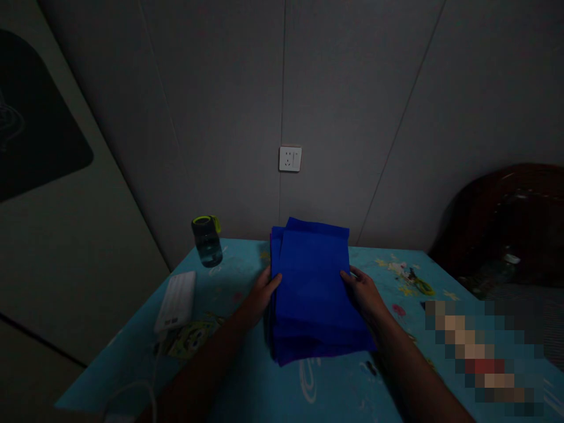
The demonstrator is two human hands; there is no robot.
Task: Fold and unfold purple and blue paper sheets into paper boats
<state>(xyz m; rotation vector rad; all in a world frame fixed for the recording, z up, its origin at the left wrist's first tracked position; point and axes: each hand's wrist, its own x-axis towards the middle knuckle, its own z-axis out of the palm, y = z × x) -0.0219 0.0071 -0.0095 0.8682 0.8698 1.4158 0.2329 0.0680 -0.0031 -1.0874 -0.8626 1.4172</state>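
No word, number or brand can be read with certainty. The white power bank (pixel 177 301) bears small dark marks near its lower end, too blurred to make out; the blue tablecloth (pixel 339 390) carries pale, curling, letter-like shapes, equally unreadable.

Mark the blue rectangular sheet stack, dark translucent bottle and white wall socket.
Blue rectangular sheet stack (pixel 314 276), head view: top sheet.
Dark translucent bottle (pixel 208 243), head view: body.
White wall socket (pixel 290 159), head view: faceplate.
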